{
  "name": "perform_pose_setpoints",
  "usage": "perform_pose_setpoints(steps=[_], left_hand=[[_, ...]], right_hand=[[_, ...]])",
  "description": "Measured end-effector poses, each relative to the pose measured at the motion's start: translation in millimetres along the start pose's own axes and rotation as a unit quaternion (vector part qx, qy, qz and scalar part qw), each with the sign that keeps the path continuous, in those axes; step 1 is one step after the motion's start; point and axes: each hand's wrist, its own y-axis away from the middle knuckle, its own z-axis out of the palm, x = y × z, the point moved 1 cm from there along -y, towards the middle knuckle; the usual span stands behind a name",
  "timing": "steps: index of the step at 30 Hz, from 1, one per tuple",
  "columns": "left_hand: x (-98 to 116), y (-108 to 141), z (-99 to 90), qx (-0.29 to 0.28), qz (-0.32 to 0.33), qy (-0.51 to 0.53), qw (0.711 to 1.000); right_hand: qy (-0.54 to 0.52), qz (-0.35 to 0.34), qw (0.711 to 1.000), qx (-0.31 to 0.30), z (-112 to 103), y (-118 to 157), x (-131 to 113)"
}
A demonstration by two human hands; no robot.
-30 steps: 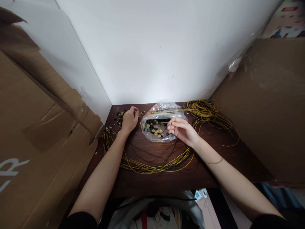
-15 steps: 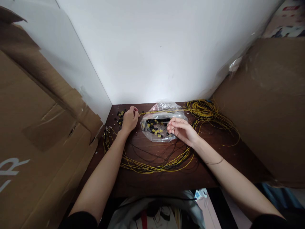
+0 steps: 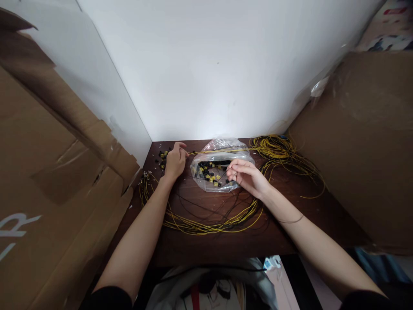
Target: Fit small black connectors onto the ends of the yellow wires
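Observation:
My right hand [image 3: 243,175] pinches a thin black wire [image 3: 222,175] between thumb and fingertips, over the right side of a clear plastic bag [image 3: 200,185]. Inside the bag lie many small black and yellow connectors [image 3: 213,177]. Left of the bag, my left hand [image 3: 177,161] hovers low over the tabletop, its fingers bent and slightly apart. The left ends of straight yellow wires [image 3: 209,151] reach close to its fingertips. More black and yellow connectors [image 3: 163,155] lie just beyond this hand, partly hidden by it.
A coil of yellow wires [image 3: 274,148] sits at the back right of the dark wooden table [image 3: 206,247]. A loop of yellow and black wires [image 3: 206,228] curves across the front. Cardboard boxes stand left [image 3: 61,172] and right [image 3: 355,150], with a white wall [image 3: 213,77] behind.
My left hand has shifted slightly left, and its fingers have spread a little. The right hand stays almost in place with the black wire.

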Motion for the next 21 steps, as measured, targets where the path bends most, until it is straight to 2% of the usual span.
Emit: perform_pose_setpoints(steps=[7,14,21], left_hand=[[6.8,1.2,-1.9,0.009,0.007,-0.002,1.000],[3.3,0.9,1.6,0.008,-0.002,0.050,0.999],[-6.4,-1.7,-0.7,0.030,-0.032,0.073,0.996]], right_hand=[[-0.012,-0.012,1.000,0.016,-0.1,-0.7,-2.3],[-0.038,-0.009,0.999,0.019,-0.2,-0.6,-3.2],[-0.137,-0.003,0.991,-0.008,-0.6,1.0,-6.5]])
